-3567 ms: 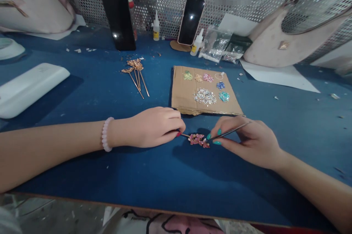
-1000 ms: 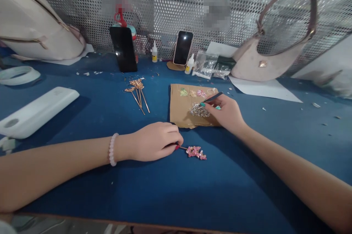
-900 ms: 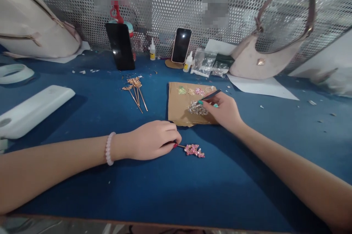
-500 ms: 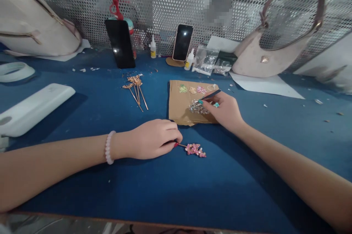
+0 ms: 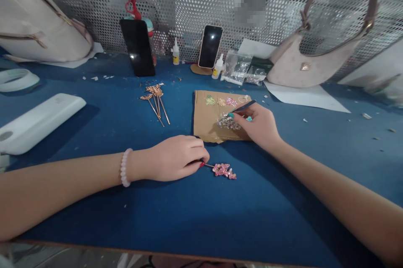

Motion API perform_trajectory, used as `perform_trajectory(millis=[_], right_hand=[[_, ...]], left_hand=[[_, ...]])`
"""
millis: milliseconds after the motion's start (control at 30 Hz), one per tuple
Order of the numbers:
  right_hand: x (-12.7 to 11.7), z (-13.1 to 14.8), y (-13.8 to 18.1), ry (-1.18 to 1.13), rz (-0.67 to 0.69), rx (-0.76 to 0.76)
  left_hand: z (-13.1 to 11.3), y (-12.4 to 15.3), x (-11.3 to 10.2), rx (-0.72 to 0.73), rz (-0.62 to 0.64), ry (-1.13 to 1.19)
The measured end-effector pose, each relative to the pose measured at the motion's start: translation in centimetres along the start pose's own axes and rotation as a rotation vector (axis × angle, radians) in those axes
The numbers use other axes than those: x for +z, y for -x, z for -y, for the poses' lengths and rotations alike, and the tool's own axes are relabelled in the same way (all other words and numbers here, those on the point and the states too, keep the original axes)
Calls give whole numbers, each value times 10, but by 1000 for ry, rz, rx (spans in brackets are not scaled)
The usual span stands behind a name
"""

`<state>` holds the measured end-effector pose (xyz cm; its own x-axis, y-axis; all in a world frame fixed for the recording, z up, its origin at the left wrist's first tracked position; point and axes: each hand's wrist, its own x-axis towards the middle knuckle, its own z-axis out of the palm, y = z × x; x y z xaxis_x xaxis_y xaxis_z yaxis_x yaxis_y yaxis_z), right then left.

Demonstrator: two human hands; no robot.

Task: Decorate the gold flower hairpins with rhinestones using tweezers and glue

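My left hand (image 5: 179, 158) rests on the blue table, thumb and fingers closed on the thin stem of a hairpin. The hairpin's head (image 5: 224, 170), covered with pink flower shapes, points to the right. Over a piece of cardboard (image 5: 204, 123), my right hand (image 5: 260, 125) pinches dark tweezers (image 5: 244, 106). Their tips are partly hidden by my fingers, close to a pile of clear, shiny rhinestones (image 5: 227, 122). Small heaps of green pieces (image 5: 210, 99), gold pieces (image 5: 221, 102) and pink pieces (image 5: 231, 101) lie along the cardboard's far side.
Several gold hairpins (image 5: 157, 102) lie left of the cardboard. Behind stand two phones, a glue bottle (image 5: 175, 53) and another glue bottle (image 5: 217, 67), beside plastic bags (image 5: 237, 68). A white power bank (image 5: 44, 123) lies at left; a handbag (image 5: 308, 62) stands at right.
The view has shifted very slightly. Both hands keep almost the same place, the left on the hairpin and the right with the tweezers at the rhinestone pile.
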<state>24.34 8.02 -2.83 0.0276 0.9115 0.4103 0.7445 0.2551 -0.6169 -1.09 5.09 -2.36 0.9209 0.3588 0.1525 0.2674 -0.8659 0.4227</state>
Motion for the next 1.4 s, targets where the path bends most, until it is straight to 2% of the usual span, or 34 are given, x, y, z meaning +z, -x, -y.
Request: perform_trajectory(millis=[167, 600, 733, 833, 967, 1100, 1233, 1400], right_hand=[[-1, 1, -1, 36, -40, -8], [-1, -2, 4, 32, -14, -64], [-3, 0, 4, 30, -30, -68], [-3, 2, 4, -12, -40, -46], [-2, 1, 4, -123, -59, -22], [-2, 1, 5, -149, -63, -23], [-4, 1, 6, -168, -57, -32], [-5, 2, 8, -178, -35, -36]], left_hand=[[0, 1, 1, -5, 10, 7], [0, 0, 2, -8, 16, 10], [-2, 2, -1, 0, -23, 3], [-1, 0, -8, -60, -100, 17], [10, -17, -14, -187, -193, 55], [29, -52, -11, -281, -265, 51], [41, -79, -4, -300, -293, 88], [42, -84, -1, -287, -328, 140]])
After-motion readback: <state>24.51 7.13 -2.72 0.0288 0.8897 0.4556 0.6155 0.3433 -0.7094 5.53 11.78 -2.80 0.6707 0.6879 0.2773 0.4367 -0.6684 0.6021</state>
